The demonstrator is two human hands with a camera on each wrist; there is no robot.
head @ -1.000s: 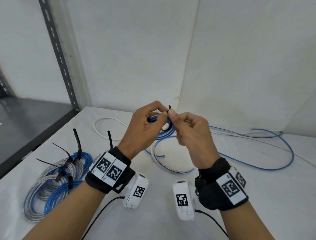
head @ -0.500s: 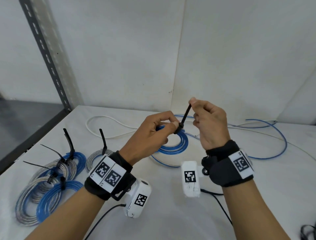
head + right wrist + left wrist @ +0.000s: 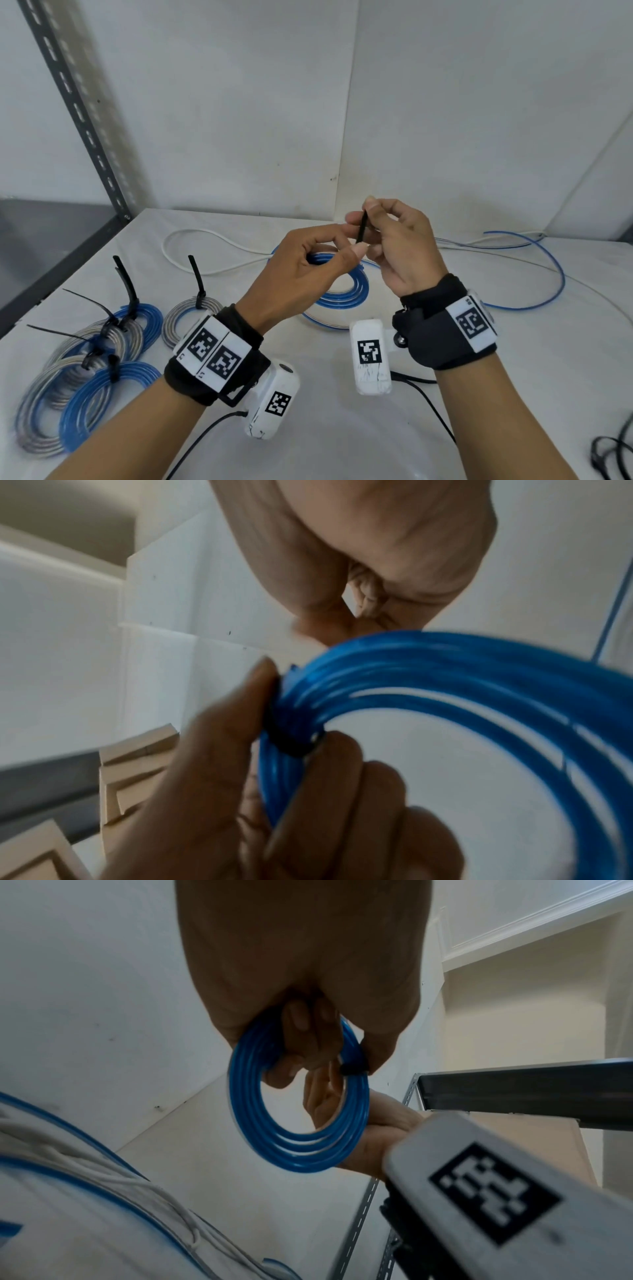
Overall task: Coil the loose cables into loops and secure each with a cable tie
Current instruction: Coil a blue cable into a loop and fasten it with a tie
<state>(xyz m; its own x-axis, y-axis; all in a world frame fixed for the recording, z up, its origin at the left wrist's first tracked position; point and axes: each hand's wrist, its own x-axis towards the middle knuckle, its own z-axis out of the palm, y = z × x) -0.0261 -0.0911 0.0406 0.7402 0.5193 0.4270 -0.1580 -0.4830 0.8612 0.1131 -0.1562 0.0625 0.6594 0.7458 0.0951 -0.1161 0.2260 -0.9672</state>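
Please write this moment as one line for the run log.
left hand: holds blue coil | right hand: pinches cable tie tail | tied coils: table left

Head view high, looking down — both wrist views close, upward, sharing the blue coil (image 3: 298,1110).

blue cable coil (image 3: 346,291) of several round loops, held up off the white table, black cable tie (image 3: 361,231) wrapped around its bundled strands, the tie's free tail sticking upward, loose blue cable (image 3: 548,274) trailing over the table
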